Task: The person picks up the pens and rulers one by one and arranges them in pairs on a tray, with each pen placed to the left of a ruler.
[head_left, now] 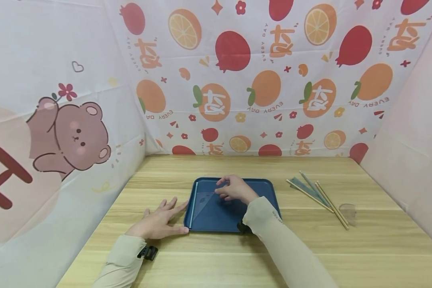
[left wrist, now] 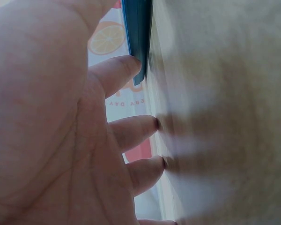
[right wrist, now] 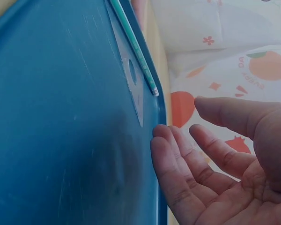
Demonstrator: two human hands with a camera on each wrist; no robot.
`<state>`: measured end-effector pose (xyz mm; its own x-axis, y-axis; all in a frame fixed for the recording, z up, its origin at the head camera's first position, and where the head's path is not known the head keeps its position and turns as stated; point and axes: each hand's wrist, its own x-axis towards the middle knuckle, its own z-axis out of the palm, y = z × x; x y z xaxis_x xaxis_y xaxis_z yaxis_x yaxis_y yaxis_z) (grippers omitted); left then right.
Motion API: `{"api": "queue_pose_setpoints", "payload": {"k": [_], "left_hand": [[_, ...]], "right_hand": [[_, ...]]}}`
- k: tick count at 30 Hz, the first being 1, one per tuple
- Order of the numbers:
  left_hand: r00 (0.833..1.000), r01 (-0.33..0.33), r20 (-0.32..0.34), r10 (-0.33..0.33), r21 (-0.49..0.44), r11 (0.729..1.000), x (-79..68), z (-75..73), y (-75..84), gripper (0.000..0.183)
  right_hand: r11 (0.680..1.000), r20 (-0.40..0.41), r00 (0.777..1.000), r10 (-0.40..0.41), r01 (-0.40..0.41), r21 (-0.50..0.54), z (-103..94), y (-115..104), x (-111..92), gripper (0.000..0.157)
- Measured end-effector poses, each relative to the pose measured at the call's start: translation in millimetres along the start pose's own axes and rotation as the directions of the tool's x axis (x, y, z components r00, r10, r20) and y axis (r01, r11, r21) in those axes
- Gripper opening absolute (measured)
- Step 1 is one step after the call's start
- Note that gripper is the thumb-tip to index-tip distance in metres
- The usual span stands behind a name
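Observation:
A blue tray (head_left: 223, 222) lies on the wooden table. Along its left side inside is a green pencil (head_left: 194, 206), with the eraser end showing in the right wrist view. Beside the pencil lies a transparent set square (right wrist: 131, 77), flat on the tray floor. My left hand (head_left: 160, 222) spreads its fingers at the tray's left edge, with thumb and index fingertip right at the rim and other fingertips on the table. Above the tray, near the set square's upper corner, hovers my right hand (head_left: 236, 189), its fingers loosely bent and nothing between them.
To the right of the tray, wooden-coloured pencils (head_left: 332, 205), a green pencil (head_left: 322, 195) and a bluish transparent ruler-like piece (head_left: 302, 186) lie crossed. A transparent protractor-like piece (head_left: 348, 213) is next to them. Printed cloth walls (head_left: 291, 132) enclose the table's back and sides.

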<state>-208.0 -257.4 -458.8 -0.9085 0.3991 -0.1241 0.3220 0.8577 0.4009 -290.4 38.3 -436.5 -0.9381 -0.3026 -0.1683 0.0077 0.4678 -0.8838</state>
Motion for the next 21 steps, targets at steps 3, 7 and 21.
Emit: {"api": "queue_pose_setpoints", "payload": {"k": [3,7,21], "left_hand": [[1.000,-0.002,0.001,0.002,0.002,1.000,1.0,0.4,-0.3,0.096],[1.000,-0.007,-0.005,0.007,0.005,1.000,2.5,1.1,-0.8,0.096],[1.000,-0.005,-0.001,0.005,0.005,1.000,3.3,2.4,-1.0,0.097]], "right_hand": [[1.000,0.008,1.000,-0.008,0.008,-0.018,-5.5,2.7,-3.4,0.035],[0.998,0.001,1.000,-0.018,0.018,-0.067,-13.7,5.4,-7.9,0.037],[0.983,0.008,0.999,-0.044,0.044,-0.179,-46.6,10.8,-25.8,0.041]]}}
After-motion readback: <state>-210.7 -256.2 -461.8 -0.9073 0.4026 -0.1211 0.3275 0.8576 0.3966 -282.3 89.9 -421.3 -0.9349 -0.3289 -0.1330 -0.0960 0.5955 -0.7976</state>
